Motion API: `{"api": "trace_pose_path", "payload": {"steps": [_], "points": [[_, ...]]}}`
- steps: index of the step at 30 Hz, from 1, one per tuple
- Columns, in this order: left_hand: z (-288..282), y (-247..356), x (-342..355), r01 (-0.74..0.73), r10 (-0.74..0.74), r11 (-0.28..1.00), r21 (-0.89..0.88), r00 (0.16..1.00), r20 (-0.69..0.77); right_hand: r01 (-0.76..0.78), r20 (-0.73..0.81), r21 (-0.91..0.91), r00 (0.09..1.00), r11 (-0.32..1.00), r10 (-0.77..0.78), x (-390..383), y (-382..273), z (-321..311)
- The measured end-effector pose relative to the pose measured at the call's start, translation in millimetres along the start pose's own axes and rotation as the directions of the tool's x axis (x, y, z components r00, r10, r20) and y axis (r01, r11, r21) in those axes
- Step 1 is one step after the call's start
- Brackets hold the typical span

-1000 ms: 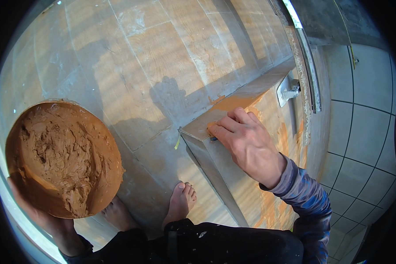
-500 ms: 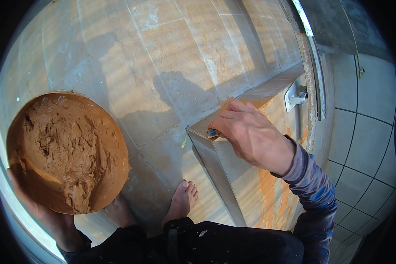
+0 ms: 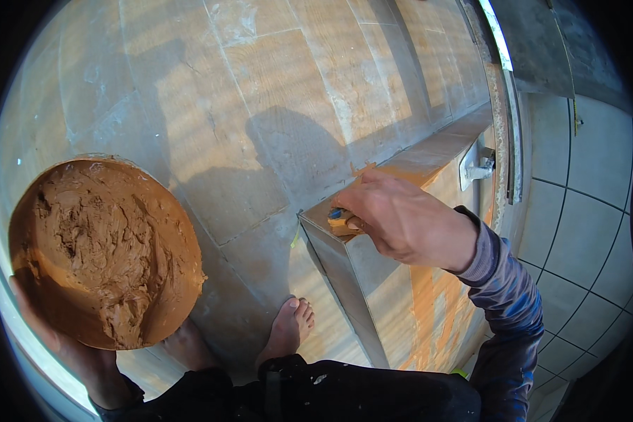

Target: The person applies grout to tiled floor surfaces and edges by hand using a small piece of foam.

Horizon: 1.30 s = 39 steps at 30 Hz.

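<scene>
My left hand [image 3: 77, 359] is closed around the lower left edge of a round bowl [image 3: 176, 299], supporting it over the floor. Thick brown grout-like paste [image 3: 112, 246] fills much of the bowl, heaped and ridged. My right hand [image 3: 411, 218] pinches a small paste-smeared tool [image 3: 340, 222] with a blue spot on it; the fingers hide most of its shape. That tool is at the near corner of a tiled ledge [image 3: 373, 267], on its top edge. Fresh orange-brown smears [image 3: 423, 309] run along the ledge beside my right forearm.
A flat trowel-like tool [image 3: 475, 167] with a pale blade rests on the ledge beyond my right hand. Next to it runs a metal track [image 3: 511, 126]. Wood-look tiles [image 3: 260, 56] cover the floor; pale square tiles [image 3: 577, 232] lie at right. My bare foot [image 3: 288, 327] stands by the ledge.
My right hand has shifted slightly at the ledge corner and turned, showing more of the small tool. The bowl has dipped slightly in view, still in my left hand.
</scene>
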<state>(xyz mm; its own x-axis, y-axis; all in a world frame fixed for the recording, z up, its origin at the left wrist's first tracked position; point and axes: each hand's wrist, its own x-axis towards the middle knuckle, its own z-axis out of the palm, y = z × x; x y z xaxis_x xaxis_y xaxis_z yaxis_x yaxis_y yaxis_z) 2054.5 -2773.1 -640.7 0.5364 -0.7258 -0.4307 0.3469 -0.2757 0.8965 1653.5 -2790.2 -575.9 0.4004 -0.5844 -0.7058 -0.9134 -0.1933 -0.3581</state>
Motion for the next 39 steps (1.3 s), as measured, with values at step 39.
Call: {"api": "trace_pose_path", "payload": {"steps": [39], "points": [[5,31,-64,-0.07,0.07,0.998,0.006,0.997,-0.022,-0.004,-0.13,0.176,0.991,0.984,0.027,-96,33,-35]]}}
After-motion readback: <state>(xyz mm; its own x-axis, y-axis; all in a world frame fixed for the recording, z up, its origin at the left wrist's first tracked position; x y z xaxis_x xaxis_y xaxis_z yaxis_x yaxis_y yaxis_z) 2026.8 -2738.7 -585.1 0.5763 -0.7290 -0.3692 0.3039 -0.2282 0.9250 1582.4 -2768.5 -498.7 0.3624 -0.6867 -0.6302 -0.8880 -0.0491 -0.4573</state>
